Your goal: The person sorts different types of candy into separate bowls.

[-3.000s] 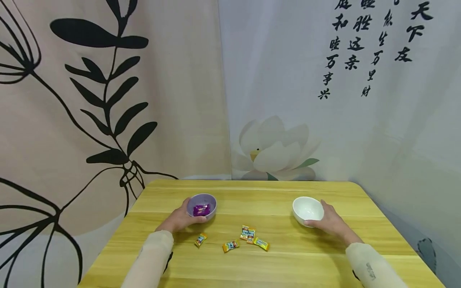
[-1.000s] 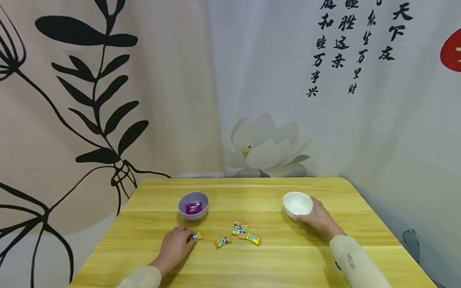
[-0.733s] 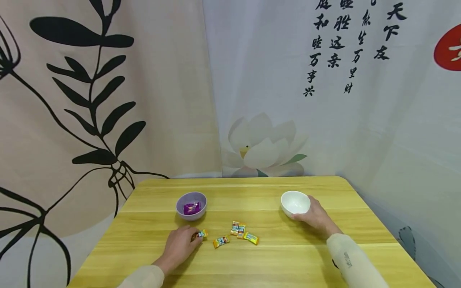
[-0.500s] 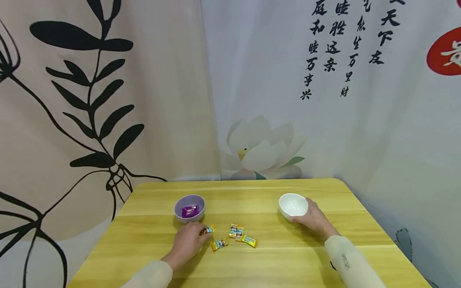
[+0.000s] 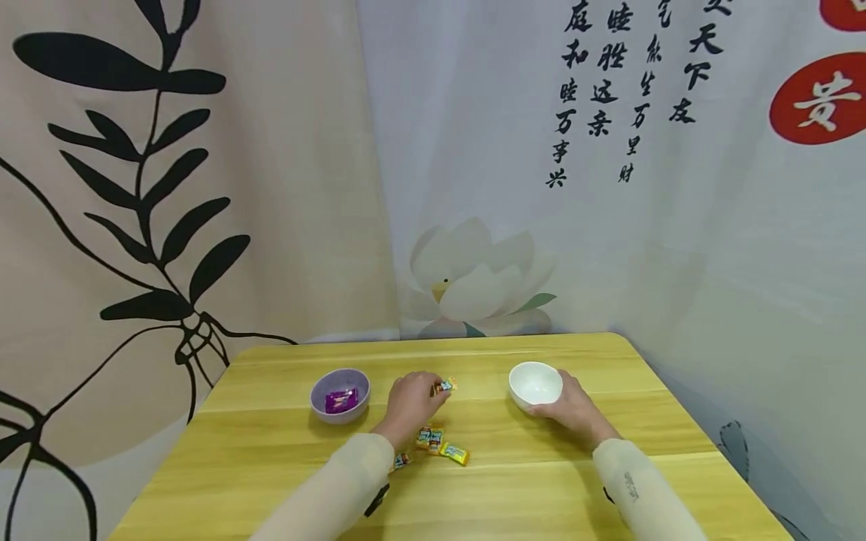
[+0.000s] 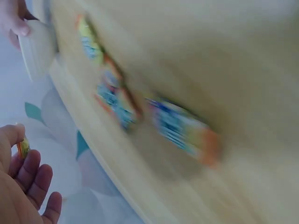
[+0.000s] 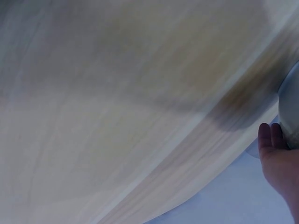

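Observation:
My left hand (image 5: 411, 404) pinches a small yellow-wrapped candy (image 5: 444, 385) between thumb and fingertips, above the table between two bowls. The left wrist view shows that candy (image 6: 23, 147) at the fingertips, the other fingers loosely bent. My right hand (image 5: 573, 409) grips the white bowl (image 5: 534, 385) from its right side, thumb in front and fingers around the back. Nothing shows inside this bowl. Only part of the white bowl (image 7: 290, 107) appears in the right wrist view. Left of my left hand stands the purple bowl (image 5: 318, 400) with purple-wrapped sweets (image 5: 341, 400) in it.
On the wooden table (image 5: 528, 481) lie several more wrapped candies: two side by side (image 5: 429, 438), a yellow one (image 5: 454, 453) touching near them, and another candy (image 5: 401, 460) partly behind the left sleeve. A printed curtain (image 5: 467, 188) hangs behind the table's far edge.
My left hand let go of the purple bowl, picked up the leftmost candy and carried it rightward toward the white bowl. My right hand keeps hold of the white bowl. The head view turned slightly right.

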Demonstrator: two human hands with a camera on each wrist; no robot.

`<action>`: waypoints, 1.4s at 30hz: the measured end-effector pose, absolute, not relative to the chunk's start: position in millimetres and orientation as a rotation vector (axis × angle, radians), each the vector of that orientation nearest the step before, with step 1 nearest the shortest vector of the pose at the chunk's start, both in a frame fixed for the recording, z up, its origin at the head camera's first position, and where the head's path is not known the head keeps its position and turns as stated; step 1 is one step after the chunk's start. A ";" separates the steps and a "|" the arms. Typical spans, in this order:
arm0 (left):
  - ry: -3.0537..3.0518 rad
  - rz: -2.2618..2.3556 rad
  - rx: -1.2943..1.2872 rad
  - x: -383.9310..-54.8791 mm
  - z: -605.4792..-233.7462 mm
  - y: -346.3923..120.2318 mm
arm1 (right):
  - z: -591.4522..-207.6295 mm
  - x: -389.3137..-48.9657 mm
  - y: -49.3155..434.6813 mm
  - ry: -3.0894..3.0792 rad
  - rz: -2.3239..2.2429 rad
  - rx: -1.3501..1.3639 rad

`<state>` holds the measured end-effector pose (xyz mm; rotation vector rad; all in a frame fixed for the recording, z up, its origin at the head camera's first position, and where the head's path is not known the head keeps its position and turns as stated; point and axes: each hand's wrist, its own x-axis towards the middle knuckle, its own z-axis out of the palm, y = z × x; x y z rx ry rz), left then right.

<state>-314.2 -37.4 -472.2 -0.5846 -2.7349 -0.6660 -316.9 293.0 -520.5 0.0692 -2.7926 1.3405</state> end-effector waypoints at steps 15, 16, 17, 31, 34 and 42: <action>-2.758 -0.552 -0.667 -349.9 -477.2 74.7 | -519.1 -316.5 292.1 -2.755 1.321 0.092; -2.767 -0.543 -0.661 -350.5 -477.8 80.4 | -519.6 -317.2 292.9 -2.755 1.314 0.102; -2.773 -0.534 -0.659 -350.7 -477.9 85.0 | -519.6 -317.8 292.7 -2.752 1.314 0.103; -2.795 -0.494 -0.636 -353.8 -470.1 76.5 | -518.9 -317.9 291.7 -2.764 1.318 0.053; -2.795 -0.537 -0.638 -355.3 -470.6 57.9 | -518.9 -318.1 292.1 -2.763 1.326 0.051; -2.832 -0.585 -0.676 -348.7 -474.7 5.9 | -519.8 -319.6 292.2 -2.799 1.288 0.059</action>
